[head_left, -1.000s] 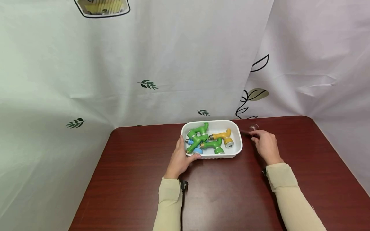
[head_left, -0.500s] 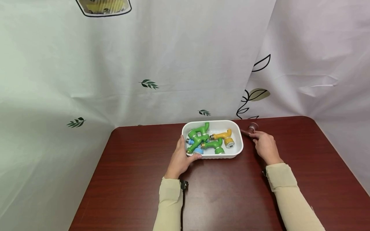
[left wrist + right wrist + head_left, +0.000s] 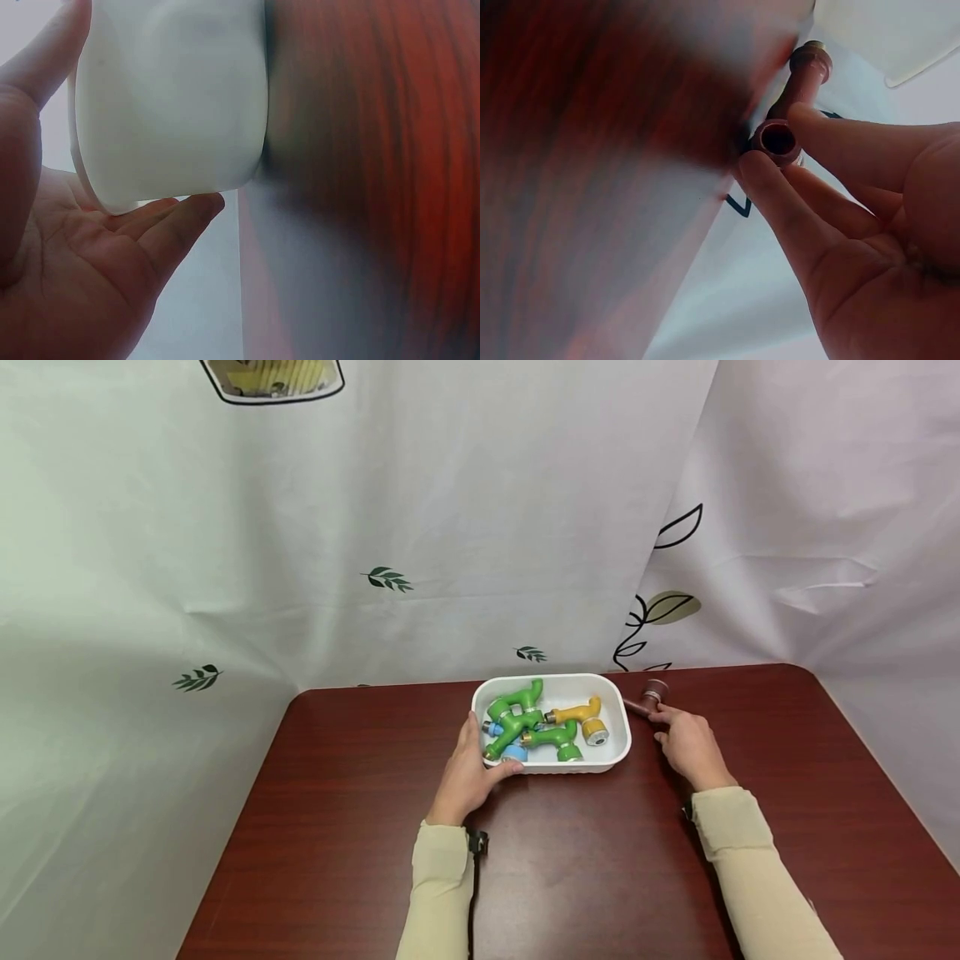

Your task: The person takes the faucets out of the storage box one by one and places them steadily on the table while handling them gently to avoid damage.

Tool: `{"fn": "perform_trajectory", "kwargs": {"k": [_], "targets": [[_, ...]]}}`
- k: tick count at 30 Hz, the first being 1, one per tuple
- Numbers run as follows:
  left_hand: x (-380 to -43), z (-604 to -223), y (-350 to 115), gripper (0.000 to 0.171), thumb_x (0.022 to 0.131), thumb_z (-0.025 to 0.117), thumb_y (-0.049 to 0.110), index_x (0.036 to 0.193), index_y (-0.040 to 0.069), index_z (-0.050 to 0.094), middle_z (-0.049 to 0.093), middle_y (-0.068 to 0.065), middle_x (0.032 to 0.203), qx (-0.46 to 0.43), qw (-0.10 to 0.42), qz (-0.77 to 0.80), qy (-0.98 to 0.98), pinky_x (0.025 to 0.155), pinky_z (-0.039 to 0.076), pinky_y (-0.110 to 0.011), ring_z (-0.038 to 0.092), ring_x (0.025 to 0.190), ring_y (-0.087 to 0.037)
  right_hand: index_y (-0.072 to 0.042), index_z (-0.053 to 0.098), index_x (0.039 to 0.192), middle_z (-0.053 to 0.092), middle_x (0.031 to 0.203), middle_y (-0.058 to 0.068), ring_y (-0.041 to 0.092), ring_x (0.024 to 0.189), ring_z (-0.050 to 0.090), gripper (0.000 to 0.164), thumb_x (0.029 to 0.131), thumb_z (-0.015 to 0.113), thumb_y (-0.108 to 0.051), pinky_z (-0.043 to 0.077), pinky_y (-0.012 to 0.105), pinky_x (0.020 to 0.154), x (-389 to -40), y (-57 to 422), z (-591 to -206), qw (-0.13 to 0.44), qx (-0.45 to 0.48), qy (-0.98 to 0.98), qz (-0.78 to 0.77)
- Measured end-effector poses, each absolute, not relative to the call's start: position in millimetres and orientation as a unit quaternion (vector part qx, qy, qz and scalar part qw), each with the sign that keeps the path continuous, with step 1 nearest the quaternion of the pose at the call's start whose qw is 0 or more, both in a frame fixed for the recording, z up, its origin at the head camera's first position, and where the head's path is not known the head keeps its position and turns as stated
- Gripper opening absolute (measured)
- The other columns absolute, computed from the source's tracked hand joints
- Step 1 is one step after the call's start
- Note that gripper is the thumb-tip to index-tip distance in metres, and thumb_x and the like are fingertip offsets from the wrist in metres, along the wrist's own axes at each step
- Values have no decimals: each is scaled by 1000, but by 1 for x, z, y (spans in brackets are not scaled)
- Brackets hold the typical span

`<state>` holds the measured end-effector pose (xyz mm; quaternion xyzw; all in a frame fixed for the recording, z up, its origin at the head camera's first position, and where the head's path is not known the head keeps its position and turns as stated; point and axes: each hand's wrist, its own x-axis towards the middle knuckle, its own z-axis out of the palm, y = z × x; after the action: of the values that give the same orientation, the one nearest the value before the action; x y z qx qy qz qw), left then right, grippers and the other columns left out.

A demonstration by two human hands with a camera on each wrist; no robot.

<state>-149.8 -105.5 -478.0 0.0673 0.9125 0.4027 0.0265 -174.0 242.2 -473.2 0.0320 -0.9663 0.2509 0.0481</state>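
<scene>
A white plastic tray (image 3: pixel 617 758) stands at the far side of the table, holding green taps (image 3: pixel 553 737), a yellow tap (image 3: pixel 576 713) and a partly covered blue tap (image 3: pixel 514 752). My left hand (image 3: pixel 462 777) holds the tray's near left corner, fingers along the end wall and thumb at the front; the left wrist view shows the tray's outer wall (image 3: pixel 172 97) between thumb and fingers. Just right of the tray, my right hand (image 3: pixel 693 745) pinches a dark brown tap (image 3: pixel 653 693) between thumb and fingertips. In the right wrist view, the brown tap's round opening (image 3: pixel 778 139) faces the camera.
The dark red wooden table (image 3: pixel 360 827) ends at a pale curtain (image 3: pixel 450 527) printed with leaves, close behind the tray and the brown tap. A cable (image 3: pixel 473 902) runs from the left wrist along the sleeve.
The brown tap has shifted and turned slightly in my right hand's fingers, its round head moving a little left. My left hand and the tray stay in place.
</scene>
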Motion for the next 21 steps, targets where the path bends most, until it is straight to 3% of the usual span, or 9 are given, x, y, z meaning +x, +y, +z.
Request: {"fn": "perform_trajectory", "kwargs": {"k": [21], "targets": [[-150, -476, -105, 120, 81, 80, 49, 159, -3, 6, 13, -18, 166, 67, 28, 404, 912, 113, 34, -50, 30, 146, -34, 9, 65, 124, 54, 136, 32, 54, 120, 52, 34, 90, 64, 7, 41, 63, 98, -170, 243, -468, 66, 31, -960, 269]]}}
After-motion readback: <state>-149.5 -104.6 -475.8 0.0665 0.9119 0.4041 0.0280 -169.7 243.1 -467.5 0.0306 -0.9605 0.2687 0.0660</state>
